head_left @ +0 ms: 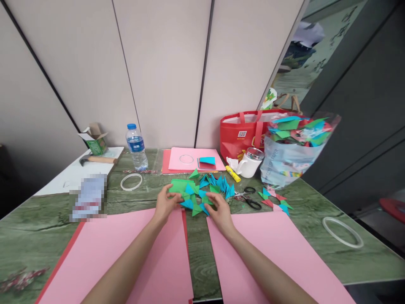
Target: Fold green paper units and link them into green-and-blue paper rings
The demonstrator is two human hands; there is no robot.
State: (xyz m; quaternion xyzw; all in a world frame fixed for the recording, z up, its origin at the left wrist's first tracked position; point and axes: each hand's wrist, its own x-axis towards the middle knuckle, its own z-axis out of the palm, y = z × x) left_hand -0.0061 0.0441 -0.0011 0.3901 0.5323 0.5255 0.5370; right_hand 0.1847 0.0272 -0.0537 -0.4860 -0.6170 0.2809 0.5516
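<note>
A ring of folded green and blue paper pieces (196,208) lies between my two hands on the green wood-patterned table. My left hand (166,203) pinches its left side, fingers bent around a blue piece. At its right side my right hand (220,212) grips the edge between thumb and fingers. Flat green paper (177,185) lies just behind my left hand. Beyond the ring is a row of loose folded blue pieces (223,185). Black-handled scissors (251,203) rest to the right, near a second star-shaped paper ring (267,202) in red, green, blue and pink.
Pink sheets (259,249) lie under my forearms. At the back stand a water bottle (136,147), a red bag (234,135), a white mug (249,164) and a plastic bag of folded paper (284,160). A hammer (99,159) and a yellow glue stick (233,173) lie nearby.
</note>
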